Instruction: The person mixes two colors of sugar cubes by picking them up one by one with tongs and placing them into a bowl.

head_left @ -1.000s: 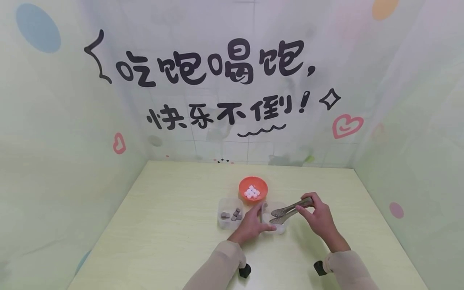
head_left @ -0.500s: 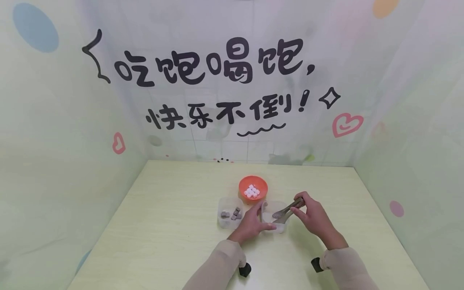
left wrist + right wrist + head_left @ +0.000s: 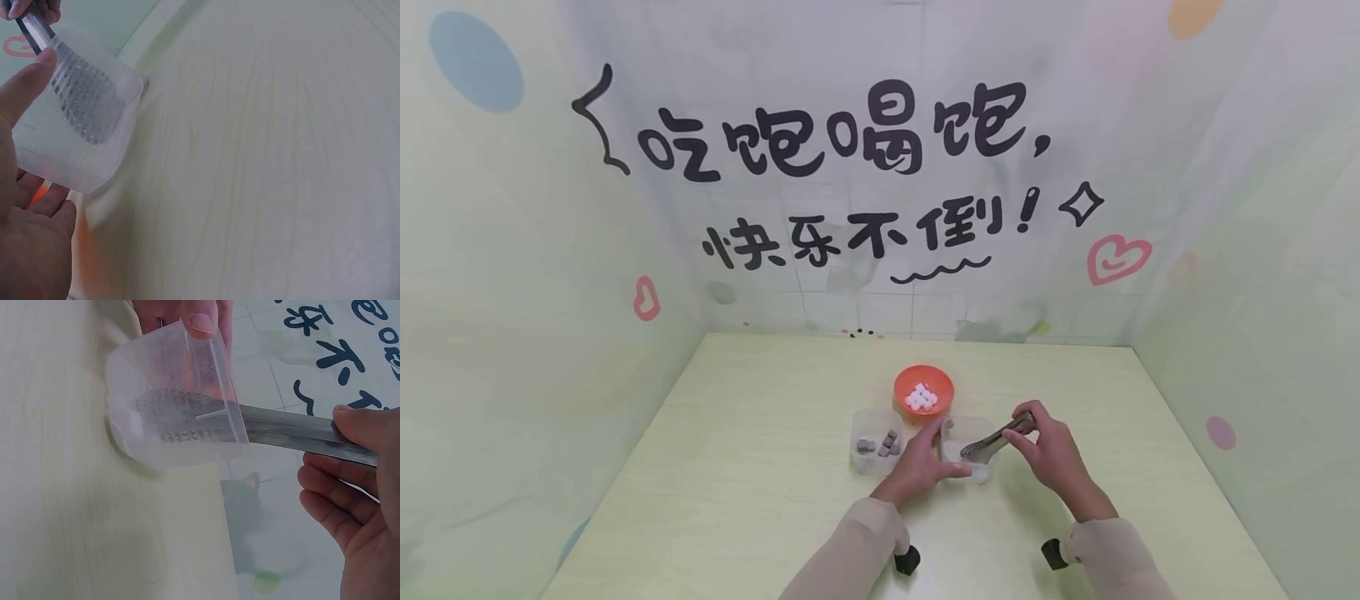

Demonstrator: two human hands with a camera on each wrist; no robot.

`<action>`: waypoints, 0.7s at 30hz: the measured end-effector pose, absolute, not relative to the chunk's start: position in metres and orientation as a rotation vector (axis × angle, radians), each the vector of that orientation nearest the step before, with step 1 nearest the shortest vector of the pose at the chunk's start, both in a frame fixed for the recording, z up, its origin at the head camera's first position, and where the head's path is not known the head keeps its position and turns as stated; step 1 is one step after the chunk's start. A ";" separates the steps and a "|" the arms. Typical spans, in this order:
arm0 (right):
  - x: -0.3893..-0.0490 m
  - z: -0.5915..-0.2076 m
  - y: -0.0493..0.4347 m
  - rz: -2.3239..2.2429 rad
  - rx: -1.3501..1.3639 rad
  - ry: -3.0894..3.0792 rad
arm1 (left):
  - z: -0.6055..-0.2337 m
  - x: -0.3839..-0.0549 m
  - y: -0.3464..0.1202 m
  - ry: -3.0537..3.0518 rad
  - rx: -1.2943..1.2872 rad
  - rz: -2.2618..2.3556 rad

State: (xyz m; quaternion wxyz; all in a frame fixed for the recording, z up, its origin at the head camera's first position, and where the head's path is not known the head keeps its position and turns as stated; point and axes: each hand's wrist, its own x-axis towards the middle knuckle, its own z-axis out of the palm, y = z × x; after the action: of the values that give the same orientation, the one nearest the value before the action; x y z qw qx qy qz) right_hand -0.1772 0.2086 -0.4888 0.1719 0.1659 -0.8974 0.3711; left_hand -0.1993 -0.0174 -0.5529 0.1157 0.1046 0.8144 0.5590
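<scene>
My left hand (image 3: 922,464) grips the right-hand clear plastic container (image 3: 181,440), thumb at its near side and fingers along the far-left side. Metal tongs (image 3: 996,439) with perforated ends reach down into that container, their arms pressed together. The right hand (image 3: 1049,446) pinches them near the top, thumb on one side. Through the cloudy wall, the perforated tips (image 3: 87,103) show low inside; I cannot tell whether anything is between them. To the left stands a second clear container (image 3: 857,425) with several grey-brown cubes (image 3: 889,444). Behind both, an orange bowl (image 3: 946,386) holds several white pieces (image 3: 921,397).
The pale wood-grain table (image 3: 760,467) extends to either side and in front of the containers. A printed fabric backdrop (image 3: 880,292) with black lettering rises at the table's back, and similar panels (image 3: 1247,333) flank it left and right.
The tongs, spread apart a second ago, are now squeezed together with their tips in the container. My right hand moved slightly left. The left hand stayed in place.
</scene>
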 end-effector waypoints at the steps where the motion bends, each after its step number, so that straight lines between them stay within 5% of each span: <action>1: -0.177 -0.489 0.209 1.066 0.462 -2.543 | -0.553 -0.199 -0.018 2.387 0.306 1.636; 21: -0.180 -0.490 0.205 1.145 0.335 -2.244 | -0.551 -0.198 -0.019 2.393 0.339 1.631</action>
State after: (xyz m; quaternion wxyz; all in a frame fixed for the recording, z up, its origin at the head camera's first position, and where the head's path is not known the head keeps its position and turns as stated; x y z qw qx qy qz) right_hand -0.1798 0.2047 -0.4899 0.2954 0.1260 -0.8436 0.4303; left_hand -0.1976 -0.0185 -0.5507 0.1127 0.1157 0.8154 0.5560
